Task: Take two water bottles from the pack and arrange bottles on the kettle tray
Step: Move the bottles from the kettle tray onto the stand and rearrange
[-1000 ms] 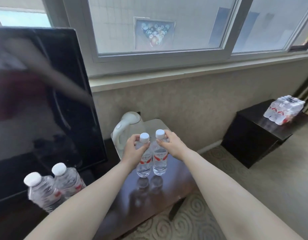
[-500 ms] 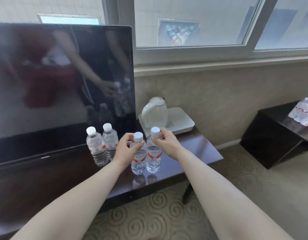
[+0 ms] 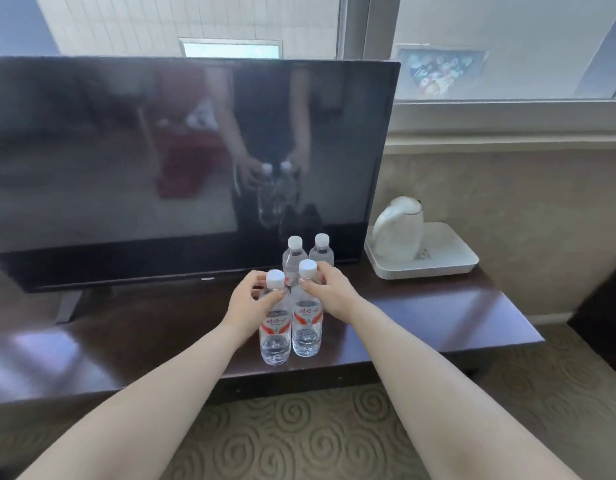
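Observation:
Two clear water bottles with white caps and red labels are side by side near the front edge of the dark wooden table (image 3: pixel 438 320). My left hand (image 3: pixel 245 303) grips the neck of the left bottle (image 3: pixel 274 332). My right hand (image 3: pixel 330 294) grips the neck of the right bottle (image 3: pixel 307 327). Both bottles are upright, just above or on the table. Two more bottles (image 3: pixel 308 254) stand behind them, in front of the TV. The white kettle tray (image 3: pixel 448 258) lies to the right with a white kettle (image 3: pixel 398 232) on its left part.
A large black TV (image 3: pixel 181 161) fills the back left of the table and reflects my arms. A window sill and beige wall run behind the tray. Patterned carpet (image 3: pixel 299 431) lies below the table edge. A dark side table's edge shows at the far right.
The view has swung left: the TV now fills the back and the tray sits at the right. Both held bottles have shifted left, in front of the two standing bottles.

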